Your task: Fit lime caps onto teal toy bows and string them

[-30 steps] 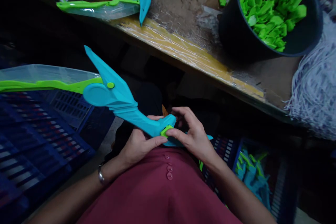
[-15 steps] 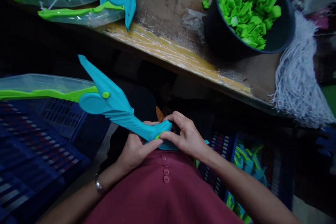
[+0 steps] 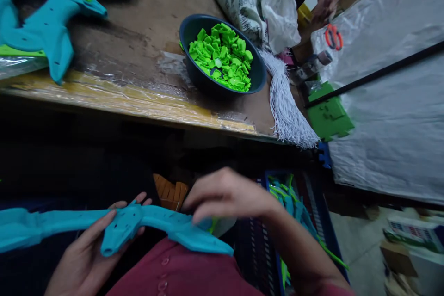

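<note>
My left hand (image 3: 92, 245) is wrapped round the middle of a long turquoise plastic piece (image 3: 156, 222), its thumb over the top and its fingertips showing behind. The piece lies across my lap, running out past the left edge of the view. Small dark holes dot its upper face. Over its right part hovers my right hand (image 3: 225, 196), slightly blurred, thumb and fingers apart with nothing visible between them. A bit of bright green (image 3: 213, 224) shows beneath that hand, partly hidden.
On the table (image 3: 135, 32) stands a dark bowl (image 3: 224, 88) of small green plastic parts, beside a bundle of white strings (image 3: 287, 106). Similar turquoise pieces (image 3: 45, 23) lie at left. A blue crate (image 3: 326, 240) holds more. Another person's hand (image 3: 326, 2) is near orange-handled scissors (image 3: 333, 37).
The turquoise piece has been turned over and shifted left. My right hand has lifted off it, while my left keeps its grip. The view has swung to the right.
</note>
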`<state>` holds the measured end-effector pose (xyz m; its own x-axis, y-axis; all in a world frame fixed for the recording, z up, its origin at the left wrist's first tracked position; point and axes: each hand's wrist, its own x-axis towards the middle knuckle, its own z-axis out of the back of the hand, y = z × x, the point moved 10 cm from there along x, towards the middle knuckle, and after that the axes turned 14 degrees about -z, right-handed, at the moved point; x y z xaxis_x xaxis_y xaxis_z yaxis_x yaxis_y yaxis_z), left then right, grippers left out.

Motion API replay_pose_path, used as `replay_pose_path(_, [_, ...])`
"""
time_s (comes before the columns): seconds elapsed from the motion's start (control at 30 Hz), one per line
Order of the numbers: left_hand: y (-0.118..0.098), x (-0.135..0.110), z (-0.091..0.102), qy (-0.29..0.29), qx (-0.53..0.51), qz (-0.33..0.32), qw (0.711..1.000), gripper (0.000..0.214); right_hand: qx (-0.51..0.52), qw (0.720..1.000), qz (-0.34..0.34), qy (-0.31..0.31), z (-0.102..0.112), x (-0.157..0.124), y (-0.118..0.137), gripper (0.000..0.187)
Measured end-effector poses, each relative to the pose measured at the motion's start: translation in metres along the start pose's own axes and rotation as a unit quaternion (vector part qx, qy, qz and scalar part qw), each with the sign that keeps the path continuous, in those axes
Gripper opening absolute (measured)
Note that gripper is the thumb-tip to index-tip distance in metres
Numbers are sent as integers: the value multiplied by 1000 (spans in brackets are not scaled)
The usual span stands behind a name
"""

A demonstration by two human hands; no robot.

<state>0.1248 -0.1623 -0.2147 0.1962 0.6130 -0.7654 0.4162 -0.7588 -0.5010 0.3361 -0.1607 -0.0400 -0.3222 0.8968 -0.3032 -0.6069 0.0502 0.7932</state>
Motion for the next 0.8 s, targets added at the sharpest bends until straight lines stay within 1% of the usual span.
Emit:
replay_pose_path(0.03, [-3,1,-1,10,-8,-11,1000,31,-40,983,-87,-159,53,-14,-33,29])
replay_pose_path(0.07, [-4,0,-2,21,-22,-13,999,36,-104,920,-177,-334,109,-41,-64,31])
replay_pose_path(0.1, [-4,-1,-2,29,-39,-8,999,39,-164,837,-251,-458,152,-73,-89,33])
replay_pose_path(0.13, [-5,-2,-3,35,-55,-4,998,43,-181,798,-277,-505,180,-92,-110,34])
replay_pose_path(0.17, [-4,-4,-3,40,-69,2,997,45,-189,774,-288,-531,201,-105,-128,36])
replay_pose_path(0.2, [-4,-5,-4,43,-79,7,996,46,-201,753,-298,-552,218,-115,-143,36])
replay_pose_path(0.23, [-3,-6,-6,45,-85,8,995,46,-208,745,-297,-560,230,-119,-153,34])
replay_pose_path(0.27, [-2,-7,-8,46,-88,9,995,43,-215,742,-292,-563,237,-119,-160,31])
replay_pose_path(0.33, [-1,-9,-15,49,-90,4,995,32,-230,751,-270,-557,241,-106,-160,25])
replay_pose_path(0.4, [-1,-11,-25,57,-84,0,995,24,-245,764,-236,-548,238,-82,-146,22])
replay_pose_path(0.47, [-1,-14,-36,71,-72,-5,995,23,-265,769,-200,-547,238,-53,-127,22])
replay_pose_path(0.57, [-1,-17,-45,91,-64,-9,994,28,-308,768,-162,-538,252,-9,-100,20])
replay_pose_path(0.63, [-1,-17,-47,102,-71,-11,992,32,-340,774,-165,-509,266,18,-91,19])
replay_pose_path(0.7, [1,-16,-48,115,-86,-9,990,34,-358,781,-195,-473,282,41,-86,21])
replay_pose_path(0.73, [2,-16,-48,121,-93,-8,988,35,-360,784,-213,-459,290,50,-84,26])
replay_pose_path(0.8, [5,-15,-48,126,-101,-1,987,33,-356,794,-243,-428,302,69,-80,45])
